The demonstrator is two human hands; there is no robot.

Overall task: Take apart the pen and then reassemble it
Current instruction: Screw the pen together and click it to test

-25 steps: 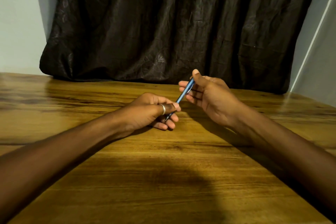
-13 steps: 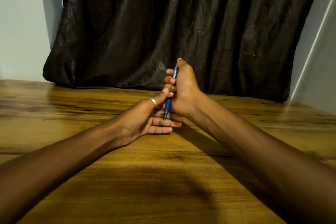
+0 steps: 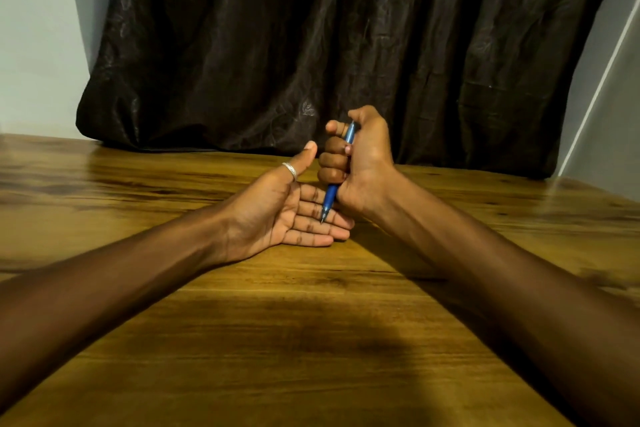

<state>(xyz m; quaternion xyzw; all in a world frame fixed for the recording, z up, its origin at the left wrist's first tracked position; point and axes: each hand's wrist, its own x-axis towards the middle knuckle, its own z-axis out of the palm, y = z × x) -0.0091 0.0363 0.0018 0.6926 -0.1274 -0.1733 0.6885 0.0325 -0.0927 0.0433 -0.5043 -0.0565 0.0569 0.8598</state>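
Observation:
A blue pen [image 3: 330, 196] stands nearly upright, tip down, and my right hand [image 3: 360, 163] is closed in a fist around its barrel. Its upper end shows between the fingers and the thumb. The tip rests on or just above the fingers of my left hand [image 3: 280, 215]. That hand lies palm up on the wooden table [image 3: 311, 340], fingers stretched flat and thumb raised, with a silver ring on the thumb. It holds nothing.
A dark crumpled curtain [image 3: 346, 45] hangs behind the table's far edge. Pale walls [image 3: 38, 38] flank it on both sides. My forearms lie across the table, and a shadow falls on the wood near me.
My left hand let go of the pen's lower end and turned palm up, fingers flat. My right hand swung the pen from slanted to upright and closed into a fist around it.

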